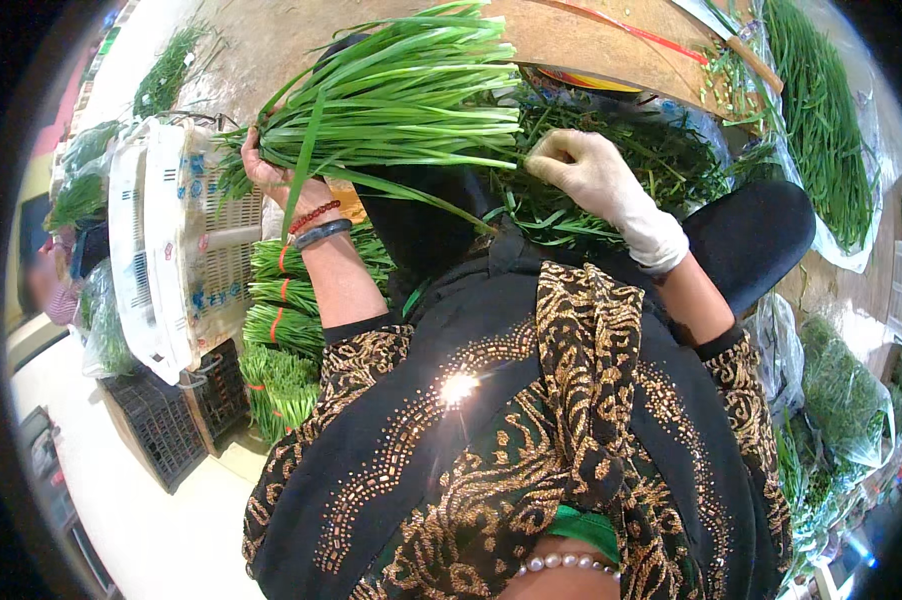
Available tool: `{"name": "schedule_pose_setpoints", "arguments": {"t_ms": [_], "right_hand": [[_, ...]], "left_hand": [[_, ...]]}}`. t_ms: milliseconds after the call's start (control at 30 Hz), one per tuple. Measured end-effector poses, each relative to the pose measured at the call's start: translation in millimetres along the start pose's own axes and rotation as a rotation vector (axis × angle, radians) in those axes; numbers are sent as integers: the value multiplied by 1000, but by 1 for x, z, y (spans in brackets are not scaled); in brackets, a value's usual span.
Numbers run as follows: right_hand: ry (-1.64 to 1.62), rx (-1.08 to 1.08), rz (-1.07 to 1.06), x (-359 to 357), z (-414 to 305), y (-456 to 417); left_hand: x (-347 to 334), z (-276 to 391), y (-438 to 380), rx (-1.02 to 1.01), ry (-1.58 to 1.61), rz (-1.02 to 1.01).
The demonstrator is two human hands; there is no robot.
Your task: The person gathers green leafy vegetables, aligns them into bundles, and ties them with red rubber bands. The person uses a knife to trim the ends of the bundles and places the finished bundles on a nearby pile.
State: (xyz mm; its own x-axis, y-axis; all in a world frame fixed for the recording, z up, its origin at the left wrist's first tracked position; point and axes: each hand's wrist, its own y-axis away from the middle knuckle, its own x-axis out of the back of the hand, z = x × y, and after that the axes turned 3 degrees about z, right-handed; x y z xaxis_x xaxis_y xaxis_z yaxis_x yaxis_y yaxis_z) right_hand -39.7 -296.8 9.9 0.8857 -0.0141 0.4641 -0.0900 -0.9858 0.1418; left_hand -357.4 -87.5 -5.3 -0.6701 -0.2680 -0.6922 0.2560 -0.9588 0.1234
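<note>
A thick bunch of long green garlic chives [398, 105] lies across above my lap, its pale cut ends pointing right. My left hand [271, 169], bare and with a bead bracelet and a bangle at the wrist, is closed around the leafy left end. One long leaf hangs down over that wrist, and another strand slants toward my waist. My right hand [574, 165] wears a white glove and is just right of the pale ends, fingers curled with thumb and forefinger close together. Whether those fingertips pinch a strand is unclear.
White plastic crates [218, 240] stand at the left, beside banded chive bundles [282, 322]. Loose green leaves [646, 157] lie heaped beyond my right hand. A wooden board [608, 37] is at the top, and more chives [818, 127] lie on plastic at the right.
</note>
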Motion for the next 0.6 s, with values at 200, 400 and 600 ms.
{"name": "schedule_pose_setpoints", "arguments": {"t_ms": [200,400,600], "right_hand": [[676,-37,33,29,56,34],[280,524,528,27,-46,-27],[441,700,582,3,-44,-89]], "left_hand": [[6,-3,-5,-14,-43,-29],[23,1,-18,130,141,-250],[11,-5,-11,151,239,-354]]}}
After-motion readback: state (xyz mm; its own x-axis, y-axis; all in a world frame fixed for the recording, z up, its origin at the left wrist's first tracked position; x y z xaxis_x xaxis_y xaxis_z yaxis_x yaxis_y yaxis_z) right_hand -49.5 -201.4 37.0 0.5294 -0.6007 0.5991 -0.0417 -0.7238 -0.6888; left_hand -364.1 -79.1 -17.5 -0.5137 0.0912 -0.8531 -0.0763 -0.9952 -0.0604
